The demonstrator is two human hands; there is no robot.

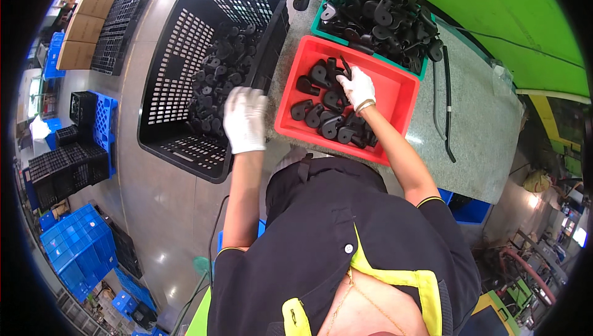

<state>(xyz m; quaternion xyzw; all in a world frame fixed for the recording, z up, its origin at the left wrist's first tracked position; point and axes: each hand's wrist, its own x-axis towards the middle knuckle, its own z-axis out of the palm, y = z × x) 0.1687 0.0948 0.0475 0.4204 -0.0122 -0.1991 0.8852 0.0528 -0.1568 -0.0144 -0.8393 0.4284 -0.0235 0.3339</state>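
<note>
My right hand [358,87], in a white glove, is over the red tray [404,92], its thumb and fingers closed on a slim black plastic part [345,66]. Several black plastic parts [330,127], rounded at one end with a hole, lie in the tray's left half and along its near side. My left hand [245,118], also gloved in white, is at the right wall of the large black crate [170,82]. Motion smears its fingers, and a dark blur beside the fingertips cannot be made out. Inside that crate is a heap of similar black parts [216,76].
A green crate [321,19] heaped with black parts stands behind the red tray on a grey table [475,126]. Two long dark rods [448,107] lie at the table's right. Blue crates [77,246] and cardboard boxes [80,39] stand on the floor at left.
</note>
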